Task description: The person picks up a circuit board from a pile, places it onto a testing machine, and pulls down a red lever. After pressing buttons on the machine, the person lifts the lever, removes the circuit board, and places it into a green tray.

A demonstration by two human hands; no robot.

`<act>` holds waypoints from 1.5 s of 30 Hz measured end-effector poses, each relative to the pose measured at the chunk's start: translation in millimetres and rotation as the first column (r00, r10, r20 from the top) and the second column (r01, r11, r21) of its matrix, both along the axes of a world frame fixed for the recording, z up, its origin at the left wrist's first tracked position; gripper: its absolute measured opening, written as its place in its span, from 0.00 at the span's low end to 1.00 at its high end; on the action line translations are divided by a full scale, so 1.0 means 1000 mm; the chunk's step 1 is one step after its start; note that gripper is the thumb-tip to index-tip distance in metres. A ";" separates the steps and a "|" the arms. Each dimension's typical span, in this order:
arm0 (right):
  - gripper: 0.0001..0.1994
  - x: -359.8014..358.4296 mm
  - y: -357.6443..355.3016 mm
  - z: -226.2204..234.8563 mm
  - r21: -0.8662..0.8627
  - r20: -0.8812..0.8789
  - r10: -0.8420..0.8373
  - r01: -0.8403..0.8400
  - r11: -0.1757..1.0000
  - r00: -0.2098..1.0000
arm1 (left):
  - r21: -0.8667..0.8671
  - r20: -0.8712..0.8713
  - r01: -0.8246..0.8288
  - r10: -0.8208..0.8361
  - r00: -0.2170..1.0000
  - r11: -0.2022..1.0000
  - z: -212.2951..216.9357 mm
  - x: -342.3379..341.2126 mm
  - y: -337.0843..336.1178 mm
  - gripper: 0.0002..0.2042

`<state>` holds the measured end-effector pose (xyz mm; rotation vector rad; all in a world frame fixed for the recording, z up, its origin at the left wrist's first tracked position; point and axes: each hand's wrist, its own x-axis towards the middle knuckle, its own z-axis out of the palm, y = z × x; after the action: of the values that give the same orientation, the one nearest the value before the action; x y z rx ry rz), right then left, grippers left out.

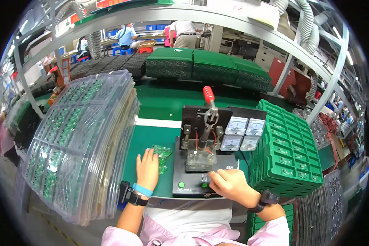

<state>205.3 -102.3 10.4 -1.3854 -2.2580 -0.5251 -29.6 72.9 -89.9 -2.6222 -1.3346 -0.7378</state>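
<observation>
Both hands sit low in the centre of the head view. Left hand (148,168) lies flat and spread, fingers together, its fingertips on a small cluster of green circuit boards (162,155) lying on the green mat (151,135) just left of the black test fixture (199,164); it pins them rather than gripping any one. Right hand (229,184) rests on the fixture's front edge, loosely curled, a fingertip at the switches beside the green button (181,184); I cannot tell whether it is pressing anything.

Above the fixture's clear pressing block (200,158), the red-handled toggle lever (209,95) stands raised. Four white meters (242,133) sit just to its right.

Risks, as I judge them: the loose boards under the left palm could slide or scratch against each other if it drags them. The leaning stack of clear trays (82,143) at the left of the frame stands near the left forearm, and an elbow nudge could tip it. The green tray stack (289,151) at the right stands just beside the right wrist, so a knock there is also possible.
</observation>
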 end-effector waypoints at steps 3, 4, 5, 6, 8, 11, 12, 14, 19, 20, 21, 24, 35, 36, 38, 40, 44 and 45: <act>0.11 0.019 -0.030 0.017 0.022 -0.177 -0.081 0.087 0.996 0.981 | -0.067 0.121 0.057 -0.049 0.991 0.996 0.005 0.000 -0.004 0.08; 0.12 0.026 -0.041 0.024 0.031 -0.247 -0.122 0.133 0.991 0.961 | 0.016 0.197 0.098 -0.100 0.975 0.995 0.008 0.000 -0.007 0.06; 0.12 0.034 -0.052 0.031 0.059 -0.293 -0.166 0.191 0.980 0.941 | 0.043 0.276 0.153 -0.159 0.948 0.987 0.011 -0.001 -0.012 0.05; 0.12 0.042 -0.061 0.037 0.096 -0.365 -0.187 0.236 0.967 0.912 | 0.004 0.356 0.168 -0.158 0.921 0.986 0.013 0.000 -0.018 0.05; 0.12 0.064 -0.079 0.049 0.124 -0.425 -0.267 0.348 0.929 0.865 | -0.104 0.520 0.189 -0.108 0.847 0.977 0.015 0.000 -0.033 0.05; 0.11 0.102 -0.105 0.064 0.135 -0.503 -0.367 0.491 0.861 0.782 | -0.095 0.632 0.171 -0.073 0.771 0.981 0.008 0.002 -0.057 0.09; 0.10 0.114 -0.112 0.068 0.119 -0.546 -0.395 0.534 0.837 0.739 | -0.093 0.668 0.176 -0.070 0.741 0.980 0.003 0.004 -0.063 0.09; 0.09 0.137 -0.121 0.075 0.096 -0.613 -0.425 0.597 0.797 0.666 | -0.177 0.727 0.179 0.006 0.686 0.968 -0.007 0.008 -0.073 0.07; 0.09 0.209 -0.116 0.091 0.146 -0.568 -0.469 0.644 0.751 0.676 | -0.064 0.700 0.133 -0.051 0.713 0.989 -0.020 0.015 -0.077 0.11; 0.09 0.228 -0.111 0.093 0.145 -0.517 -0.524 0.673 0.726 0.677 | -0.082 0.718 0.114 -0.020 0.696 0.990 -0.020 0.016 -0.078 0.12; 0.09 0.249 -0.105 0.093 0.142 -0.488 -0.541 0.674 0.725 0.685 | -0.095 0.706 0.100 -0.004 0.708 0.990 -0.018 0.016 -0.079 0.11; 0.08 0.320 -0.077 0.087 0.238 -0.266 -0.650 0.702 0.671 0.712 | -0.071 0.666 0.071 -0.006 0.746 0.995 -0.011 0.015 -0.084 0.09; 0.16 0.447 -0.037 0.041 0.034 -0.294 -0.851 0.895 0.445 0.435 | -0.044 0.645 0.031 0.004 0.764 0.999 -0.013 0.016 -0.080 0.09; 0.18 0.447 -0.037 0.035 0.044 -0.309 -0.836 0.885 0.463 0.453 | -0.050 0.639 0.029 0.010 0.769 0.998 -0.014 0.015 -0.080 0.09; 0.19 0.450 -0.039 0.027 0.090 -0.338 -0.821 0.884 0.458 0.460 | -0.101 0.621 0.049 0.024 0.784 0.994 -0.015 0.013 -0.078 0.10; 0.18 0.454 -0.042 0.023 0.044 -0.342 -0.868 0.929 0.368 0.361 | -0.057 0.602 0.084 -0.033 0.798 0.995 -0.016 0.011 -0.076 0.11; 0.24 0.461 -0.050 0.020 -0.283 -0.062 -0.986 0.944 0.169 0.158 | -0.003 0.585 0.115 -0.092 0.806 0.993 -0.015 0.010 -0.074 0.11; 0.25 0.462 -0.051 0.019 -0.321 -0.063 -0.986 0.933 0.164 0.152 | 0.010 0.585 0.117 -0.101 0.805 0.993 -0.015 0.010 -0.075 0.11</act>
<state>667.1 -153.8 29.6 -2.7953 -0.8441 -0.3938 -19.1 -1.8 -104.6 -2.6067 -1.3100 -1.6670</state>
